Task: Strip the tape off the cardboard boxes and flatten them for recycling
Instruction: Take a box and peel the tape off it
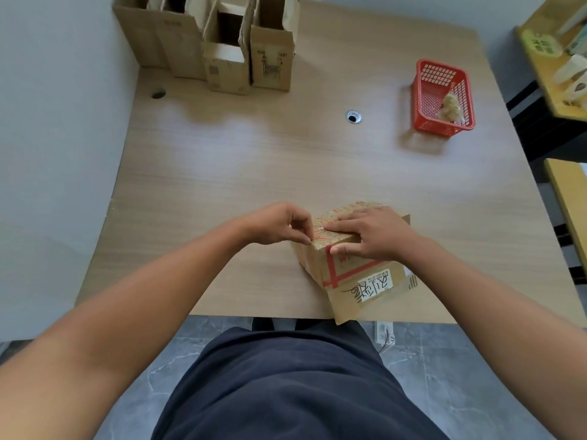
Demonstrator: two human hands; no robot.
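Lower centre of frame: our right hand [374, 236] presses the box [352, 265] flat-fingered; our left hand [279, 223] pinches the tape [317, 238] end. We should peel low and slow.

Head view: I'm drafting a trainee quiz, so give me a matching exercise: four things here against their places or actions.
1 red basket
2 taped box
3 left hand
4 open boxes

a far left corner
b pinches tape at the box's top corner
c far right, crumpled wad inside
d near edge, under right hand

Pairs: 1-c, 2-d, 3-b, 4-a
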